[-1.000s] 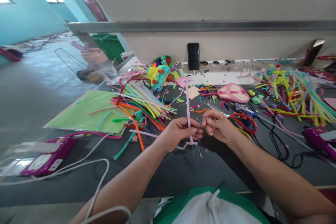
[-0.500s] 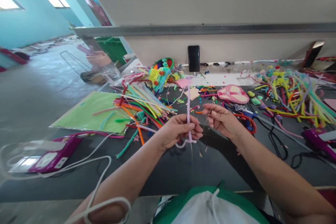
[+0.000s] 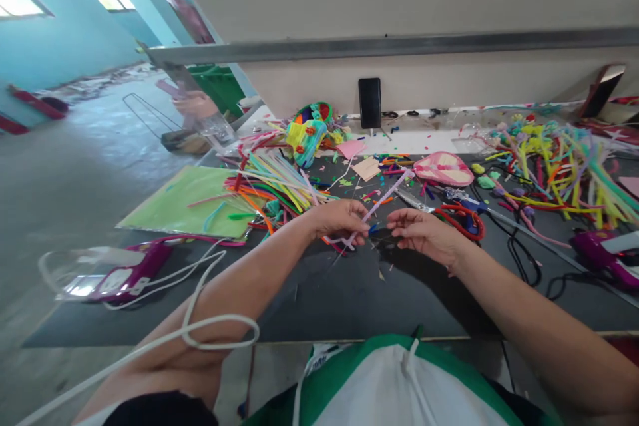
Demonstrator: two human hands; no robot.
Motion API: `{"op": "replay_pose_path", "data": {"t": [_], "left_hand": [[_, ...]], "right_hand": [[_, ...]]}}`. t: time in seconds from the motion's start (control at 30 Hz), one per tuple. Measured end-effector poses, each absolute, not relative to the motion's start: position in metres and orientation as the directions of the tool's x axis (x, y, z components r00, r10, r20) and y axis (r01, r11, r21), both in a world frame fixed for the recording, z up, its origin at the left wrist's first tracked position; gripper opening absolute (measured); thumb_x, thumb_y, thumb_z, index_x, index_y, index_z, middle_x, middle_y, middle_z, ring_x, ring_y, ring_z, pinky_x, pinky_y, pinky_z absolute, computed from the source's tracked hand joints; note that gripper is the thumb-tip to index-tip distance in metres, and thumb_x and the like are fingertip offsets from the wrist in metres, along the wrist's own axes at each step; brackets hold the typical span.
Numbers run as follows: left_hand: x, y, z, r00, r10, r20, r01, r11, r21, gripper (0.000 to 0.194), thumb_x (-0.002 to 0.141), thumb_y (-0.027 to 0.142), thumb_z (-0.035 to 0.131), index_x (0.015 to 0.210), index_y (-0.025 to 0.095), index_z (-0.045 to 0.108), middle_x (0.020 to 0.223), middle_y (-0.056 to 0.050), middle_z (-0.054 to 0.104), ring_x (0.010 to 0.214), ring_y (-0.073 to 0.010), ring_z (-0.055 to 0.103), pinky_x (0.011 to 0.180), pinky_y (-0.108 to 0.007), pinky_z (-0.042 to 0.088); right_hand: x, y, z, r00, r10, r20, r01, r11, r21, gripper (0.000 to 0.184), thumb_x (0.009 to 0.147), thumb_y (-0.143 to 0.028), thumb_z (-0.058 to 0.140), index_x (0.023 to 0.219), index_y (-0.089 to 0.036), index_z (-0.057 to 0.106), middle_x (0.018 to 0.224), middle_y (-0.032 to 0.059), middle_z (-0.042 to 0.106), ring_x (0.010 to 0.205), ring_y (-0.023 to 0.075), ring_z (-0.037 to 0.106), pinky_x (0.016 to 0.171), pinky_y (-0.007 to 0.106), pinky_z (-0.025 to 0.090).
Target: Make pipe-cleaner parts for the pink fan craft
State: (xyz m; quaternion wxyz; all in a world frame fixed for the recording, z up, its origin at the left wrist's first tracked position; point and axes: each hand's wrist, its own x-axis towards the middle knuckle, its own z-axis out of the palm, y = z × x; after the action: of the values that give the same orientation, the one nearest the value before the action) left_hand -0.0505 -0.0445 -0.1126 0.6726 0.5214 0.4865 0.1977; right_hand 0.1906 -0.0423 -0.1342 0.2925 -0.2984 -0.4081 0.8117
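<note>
A fuzzy lilac pipe cleaner (image 3: 387, 198) is pinched in the fingers of my left hand (image 3: 344, 218). Its straight length slants up to the right, while the lower end is bent into a small hook below the hand. My right hand (image 3: 424, 233) hovers just to the right, fingers loosely curled and tips apart. Faint thin strands show between the hands and under the left one; whether my right fingers touch a strand is unclear. Scissors with red handles (image 3: 462, 223) lie beyond my right hand. A colourful bundle of pipe cleaners (image 3: 279, 190) lies beyond my left forearm.
Purple devices (image 3: 134, 273) sit at both sides, with a white cable (image 3: 219, 329) crossing my left forearm. A phone (image 3: 370, 103) leans on the back panel. Green sheets (image 3: 174, 203), a pink slipper-shaped piece (image 3: 443, 168) and tangled pipe cleaners (image 3: 564, 173) cover the table.
The lilac pipe cleaner has tilted from upright to slanting right as my left hand turned. My right hand has dropped slightly, and its fingers have loosened. The camera view has shifted a little.
</note>
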Motion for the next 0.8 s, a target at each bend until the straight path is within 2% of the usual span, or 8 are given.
{"op": "replay_pose_path", "data": {"t": [0.07,0.17,0.23,0.27,0.33,0.43,0.67,0.8], "left_hand": [[-0.049,-0.045,-0.116,0.250,0.899,-0.361,0.382,0.251,0.889,0.058,0.059,0.030,0.078,0.110,0.016,0.054,0.072,-0.006,0.068,0.058,-0.0182,0.064,0.058,-0.030,0.050],[-0.044,-0.057,-0.116,-0.001,0.997,0.076,0.655,-0.056,0.754,0.057,0.058,0.026,0.078,0.111,0.016,0.059,0.091,-0.010,0.066,0.083,-0.0245,0.063,0.081,-0.041,0.047],[-0.039,-0.069,-0.116,0.050,0.948,0.315,0.768,-0.238,0.595,0.037,0.068,0.026,0.071,0.103,0.018,0.065,0.106,-0.011,0.062,0.103,-0.0270,0.056,0.095,-0.044,0.038],[-0.035,-0.076,-0.117,0.104,0.928,0.357,0.794,-0.294,0.532,0.025,0.073,0.026,0.066,0.096,0.019,0.067,0.108,-0.010,0.061,0.106,-0.0267,0.054,0.097,-0.044,0.036],[-0.026,-0.087,-0.122,0.190,0.927,0.324,0.820,-0.332,0.467,0.014,0.077,0.026,0.062,0.087,0.022,0.070,0.107,-0.008,0.061,0.105,-0.0252,0.053,0.095,-0.043,0.036],[-0.013,-0.095,-0.135,0.208,0.934,0.289,0.838,-0.323,0.439,0.015,0.078,0.027,0.062,0.089,0.025,0.072,0.115,-0.007,0.060,0.111,-0.0267,0.050,0.094,-0.044,0.034],[-0.005,-0.090,-0.150,0.231,0.923,0.308,0.785,-0.364,0.502,0.015,0.081,0.024,0.057,0.083,0.020,0.071,0.106,-0.008,0.063,0.101,-0.0237,0.055,0.092,-0.040,0.039],[-0.004,-0.091,-0.154,0.207,0.918,0.339,0.760,-0.369,0.536,0.016,0.082,0.023,0.054,0.081,0.019,0.070,0.107,-0.011,0.062,0.105,-0.0241,0.055,0.094,-0.039,0.040]], "right_hand": [[0.189,-0.044,-0.142,-0.579,0.751,-0.317,-0.227,-0.523,-0.822,0.017,0.070,-0.014,0.070,0.086,-0.015,0.065,0.081,0.0045,0.067,0.067,0.0112,0.063,0.060,0.024,0.056],[0.184,-0.046,-0.150,-0.525,0.767,-0.369,-0.209,-0.536,-0.818,0.010,0.074,-0.021,0.069,0.079,-0.014,0.064,0.075,0.0065,0.068,0.064,0.0120,0.064,0.058,0.025,0.058],[0.181,-0.047,-0.152,-0.523,0.762,-0.382,-0.192,-0.542,-0.818,0.012,0.074,-0.022,0.071,0.077,-0.013,0.064,0.073,0.0068,0.068,0.062,0.0121,0.064,0.056,0.024,0.058],[0.180,-0.047,-0.153,-0.520,0.761,-0.389,-0.184,-0.544,-0.819,0.013,0.074,-0.023,0.071,0.077,-0.013,0.064,0.071,0.0064,0.067,0.061,0.0121,0.064,0.054,0.024,0.058],[0.179,-0.047,-0.155,-0.511,0.758,-0.406,-0.167,-0.551,-0.818,0.015,0.073,-0.024,0.072,0.076,-0.013,0.063,0.068,0.0051,0.066,0.056,0.0117,0.063,0.049,0.023,0.057],[0.178,-0.045,-0.157,-0.496,0.754,-0.431,-0.150,-0.563,-0.813,0.015,0.073,-0.024,0.072,0.074,-0.013,0.062,0.063,0.0034,0.065,0.050,0.0103,0.061,0.046,0.022,0.056],[0.176,-0.044,-0.159,-0.461,0.763,-0.454,-0.140,-0.567,-0.811,0.017,0.072,-0.023,0.073,0.068,-0.012,0.060,0.059,0.0024,0.064,0.043,0.0087,0.057,0.043,0.022,0.055],[0.176,-0.045,-0.161,-0.460,0.773,-0.437,-0.146,-0.551,-0.821,0.016,0.071,-0.023,0.073,0.069,-0.011,0.062,0.059,0.0033,0.065,0.042,0.0086,0.057,0.042,0.021,0.054]]}}
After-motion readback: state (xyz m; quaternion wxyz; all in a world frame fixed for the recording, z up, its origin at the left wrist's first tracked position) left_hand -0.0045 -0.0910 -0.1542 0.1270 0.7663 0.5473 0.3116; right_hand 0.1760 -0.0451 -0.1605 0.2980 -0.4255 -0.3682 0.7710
